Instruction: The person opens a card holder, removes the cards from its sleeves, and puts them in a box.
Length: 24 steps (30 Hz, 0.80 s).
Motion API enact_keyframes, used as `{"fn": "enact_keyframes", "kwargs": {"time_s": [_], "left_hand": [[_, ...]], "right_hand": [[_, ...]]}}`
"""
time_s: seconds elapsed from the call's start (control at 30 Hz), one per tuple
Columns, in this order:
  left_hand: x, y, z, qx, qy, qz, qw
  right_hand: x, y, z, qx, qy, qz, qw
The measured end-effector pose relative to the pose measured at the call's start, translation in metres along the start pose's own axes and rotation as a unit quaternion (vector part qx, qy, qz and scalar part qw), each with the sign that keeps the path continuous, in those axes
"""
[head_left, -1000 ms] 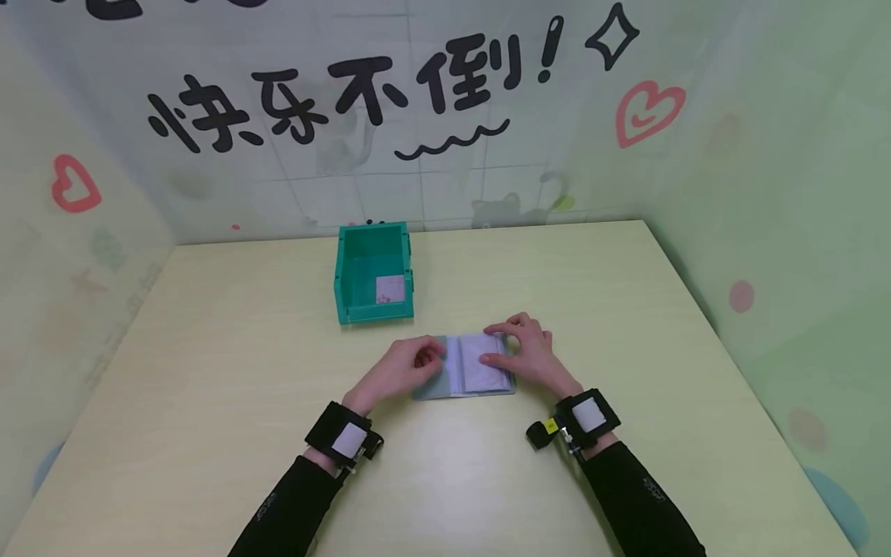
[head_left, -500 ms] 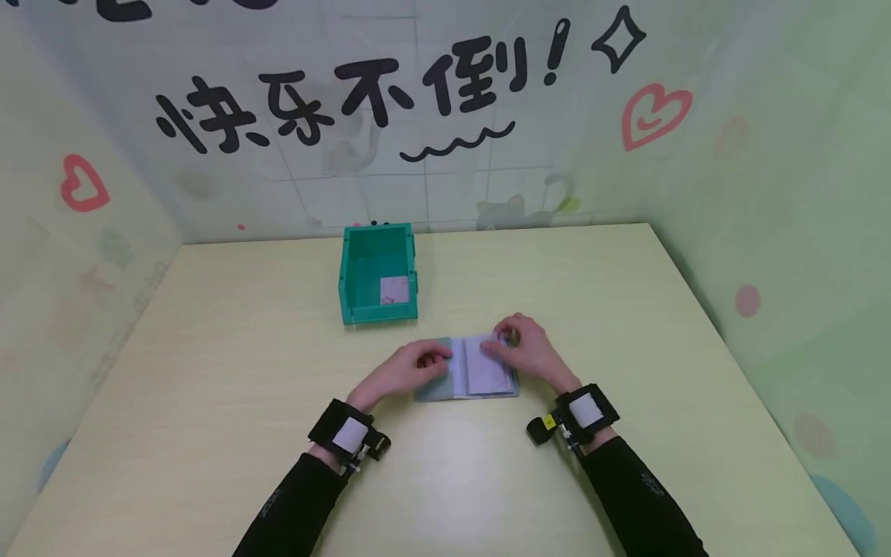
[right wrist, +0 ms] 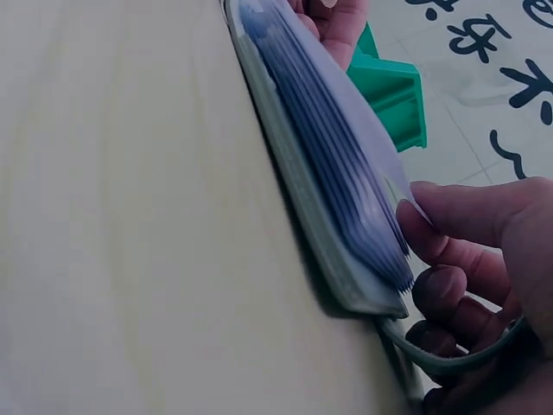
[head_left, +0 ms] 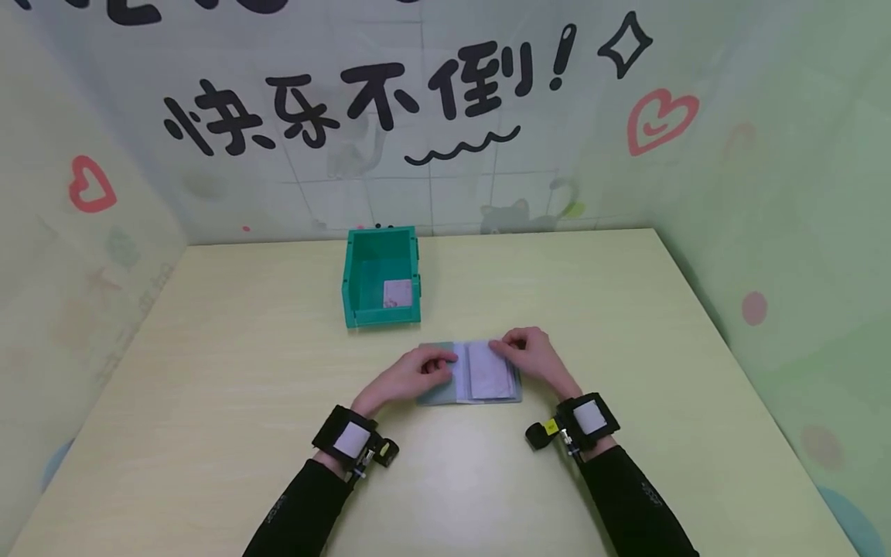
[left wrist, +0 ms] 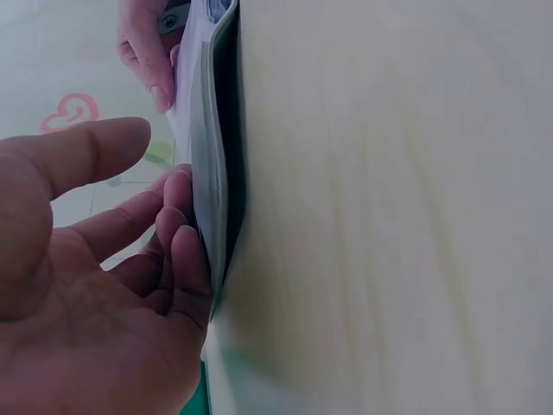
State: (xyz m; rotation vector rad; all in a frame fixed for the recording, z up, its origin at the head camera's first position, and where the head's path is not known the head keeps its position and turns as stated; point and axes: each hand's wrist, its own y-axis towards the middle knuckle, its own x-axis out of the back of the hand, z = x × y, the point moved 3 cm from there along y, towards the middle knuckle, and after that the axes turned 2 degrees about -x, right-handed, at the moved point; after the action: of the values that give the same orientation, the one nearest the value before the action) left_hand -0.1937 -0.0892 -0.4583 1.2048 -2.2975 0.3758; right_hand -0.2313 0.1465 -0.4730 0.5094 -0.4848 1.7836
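Observation:
A small card album with a grey-green cover lies open on the table, its clear sleeve pages stacked on the right. My left hand rests its loosely bent fingers on the left cover; the left wrist view shows the thumb raised clear of it. At the upper right corner, my right hand pinches a sleeve page between thumb and index finger. That page's edge stands slightly away from the stack in the right wrist view. A cover strap curves by the lower fingers of that hand.
Behind the album stands a green plastic bin with a pinkish card inside. The pale wooden table meets printed walls at the back and sides. A black wrist device sits on each forearm.
My right thumb and index finger, spread apart over the page a second ago, have closed on its upper right corner. My left hand stays at the left cover. The head view has shifted slightly.

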Motion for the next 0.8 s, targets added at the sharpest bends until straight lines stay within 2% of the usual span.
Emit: {"fn": "enact_keyframes", "kwargs": {"time_s": [0.2,0.5,0.8], "left_hand": [[0.0,0.001,0.001,0.025,-0.01,0.002,0.9996],[-0.001,0.003,0.003,0.055,-0.01,0.001,0.9984],[-0.002,0.003,0.002,0.058,-0.015,-0.004,0.9982]], "right_hand": [[-0.003,-0.002,-0.002,0.002,0.014,-0.022,0.9997],[-0.009,-0.003,-0.006,0.039,0.038,-0.082,0.9952],[-0.011,-0.006,-0.007,0.066,0.089,-0.077,0.9908]]}}
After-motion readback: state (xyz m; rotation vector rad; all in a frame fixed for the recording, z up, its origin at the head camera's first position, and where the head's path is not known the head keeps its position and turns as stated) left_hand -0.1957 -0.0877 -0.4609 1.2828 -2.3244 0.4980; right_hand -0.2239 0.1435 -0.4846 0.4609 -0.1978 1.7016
